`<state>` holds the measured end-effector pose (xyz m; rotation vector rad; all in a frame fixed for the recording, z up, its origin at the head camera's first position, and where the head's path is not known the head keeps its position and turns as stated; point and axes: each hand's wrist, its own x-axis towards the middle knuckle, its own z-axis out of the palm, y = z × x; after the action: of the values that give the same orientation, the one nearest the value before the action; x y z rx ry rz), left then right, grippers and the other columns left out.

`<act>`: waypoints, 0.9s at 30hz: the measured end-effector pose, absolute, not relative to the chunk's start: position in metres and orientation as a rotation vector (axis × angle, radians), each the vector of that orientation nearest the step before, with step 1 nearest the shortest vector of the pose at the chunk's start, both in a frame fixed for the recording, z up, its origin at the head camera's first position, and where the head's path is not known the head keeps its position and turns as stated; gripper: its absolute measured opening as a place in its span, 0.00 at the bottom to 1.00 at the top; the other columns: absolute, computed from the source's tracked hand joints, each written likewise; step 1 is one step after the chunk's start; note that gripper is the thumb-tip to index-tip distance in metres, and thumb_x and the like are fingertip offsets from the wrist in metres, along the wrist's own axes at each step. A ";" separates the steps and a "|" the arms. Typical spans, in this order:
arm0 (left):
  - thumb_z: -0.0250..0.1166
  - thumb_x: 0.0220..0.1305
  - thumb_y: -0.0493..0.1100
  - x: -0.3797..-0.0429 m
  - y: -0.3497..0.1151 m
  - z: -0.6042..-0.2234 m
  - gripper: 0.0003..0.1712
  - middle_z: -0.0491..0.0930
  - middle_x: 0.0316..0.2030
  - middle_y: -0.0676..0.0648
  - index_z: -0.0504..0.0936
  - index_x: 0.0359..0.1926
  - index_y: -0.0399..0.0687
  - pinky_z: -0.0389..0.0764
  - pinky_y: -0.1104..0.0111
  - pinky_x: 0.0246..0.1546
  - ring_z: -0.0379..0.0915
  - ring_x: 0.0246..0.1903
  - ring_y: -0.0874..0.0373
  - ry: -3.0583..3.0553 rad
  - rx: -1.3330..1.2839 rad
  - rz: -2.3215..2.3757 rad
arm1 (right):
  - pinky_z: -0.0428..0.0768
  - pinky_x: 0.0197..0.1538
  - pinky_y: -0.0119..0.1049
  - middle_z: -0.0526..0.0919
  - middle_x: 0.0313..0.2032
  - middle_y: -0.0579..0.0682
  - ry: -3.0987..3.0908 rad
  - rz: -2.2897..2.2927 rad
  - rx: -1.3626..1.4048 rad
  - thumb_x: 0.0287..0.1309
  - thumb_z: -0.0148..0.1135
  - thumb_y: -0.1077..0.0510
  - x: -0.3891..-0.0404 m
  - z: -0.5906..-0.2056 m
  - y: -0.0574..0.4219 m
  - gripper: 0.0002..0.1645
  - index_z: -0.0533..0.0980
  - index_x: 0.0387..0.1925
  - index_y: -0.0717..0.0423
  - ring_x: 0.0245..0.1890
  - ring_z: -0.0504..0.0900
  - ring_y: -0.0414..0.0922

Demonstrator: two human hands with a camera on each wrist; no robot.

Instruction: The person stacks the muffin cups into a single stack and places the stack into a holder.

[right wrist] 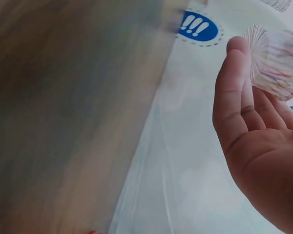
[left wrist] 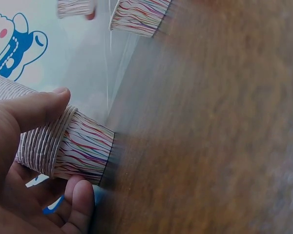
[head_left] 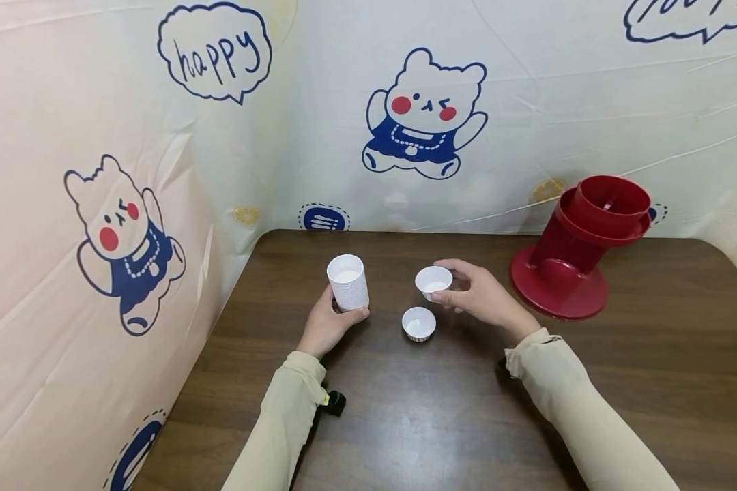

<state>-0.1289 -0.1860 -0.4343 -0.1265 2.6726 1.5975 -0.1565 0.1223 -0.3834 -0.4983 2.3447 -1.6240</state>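
Observation:
My left hand (head_left: 330,322) grips a tall stack of white paper baking cups (head_left: 349,283), mouths upward, near the left side of the table. In the left wrist view the thumb lies along the stacked rims, and the lowest cup (left wrist: 88,146) shows wavy coloured stripes. My right hand (head_left: 475,294) pinches a single paper baking cup (head_left: 433,281) by its sides, thumb in front and fingers behind. Stripes show on that cup's wall (right wrist: 278,68) in the right wrist view. Just in front of it, another baking cup (head_left: 419,324) stands upright on the table.
A red plastic stand (head_left: 580,245) with a round base and wide cylinders on top stands at the back right of the brown wooden table (head_left: 417,423). Printed cloth (head_left: 319,136) hangs behind the table and along its left side.

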 end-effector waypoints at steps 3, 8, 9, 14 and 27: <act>0.78 0.54 0.48 -0.129 -0.186 -0.434 0.45 0.75 0.59 0.42 0.67 0.69 0.48 0.73 0.51 0.58 0.73 0.56 0.46 2.666 -0.134 1.602 | 0.84 0.40 0.57 0.84 0.45 0.58 2.346 -1.662 -0.514 0.55 0.77 0.57 -0.156 -0.377 0.116 0.39 0.71 0.67 0.55 0.37 0.85 0.60; 0.78 0.53 0.49 -0.129 -0.186 -0.434 0.45 0.75 0.59 0.42 0.67 0.69 0.48 0.73 0.51 0.58 0.74 0.56 0.46 2.659 -0.141 1.610 | 0.83 0.40 0.58 0.83 0.45 0.59 2.347 -1.719 -0.513 0.56 0.76 0.59 -0.156 -0.369 0.103 0.40 0.70 0.69 0.57 0.36 0.86 0.50; 0.78 0.53 0.49 -0.129 -0.187 -0.434 0.45 0.75 0.59 0.42 0.67 0.69 0.48 0.73 0.51 0.58 0.74 0.56 0.46 2.659 -0.140 1.611 | 0.84 0.40 0.56 0.83 0.46 0.59 2.349 -1.729 -0.508 0.57 0.75 0.60 -0.157 -0.368 0.101 0.40 0.69 0.69 0.57 0.36 0.86 0.50; 0.78 0.53 0.49 -0.129 -0.187 -0.433 0.45 0.75 0.59 0.42 0.67 0.69 0.48 0.73 0.51 0.58 0.73 0.56 0.46 2.657 -0.138 1.612 | 0.85 0.37 0.52 0.82 0.47 0.58 2.355 -1.796 -0.496 0.58 0.74 0.60 -0.160 -0.364 0.089 0.38 0.70 0.68 0.55 0.36 0.87 0.50; 0.78 0.54 0.47 -0.128 -0.186 -0.433 0.45 0.76 0.59 0.41 0.67 0.69 0.47 0.73 0.51 0.58 0.74 0.56 0.46 2.653 -0.144 1.624 | 0.84 0.33 0.45 0.82 0.45 0.59 2.290 -1.896 -0.572 0.58 0.73 0.62 -0.161 -0.344 0.057 0.37 0.70 0.68 0.57 0.31 0.85 0.57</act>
<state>-0.1284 -0.1860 -0.4329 -0.1437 2.6531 1.6243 -0.1605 0.0573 -0.3437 -0.5722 2.2902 -1.8964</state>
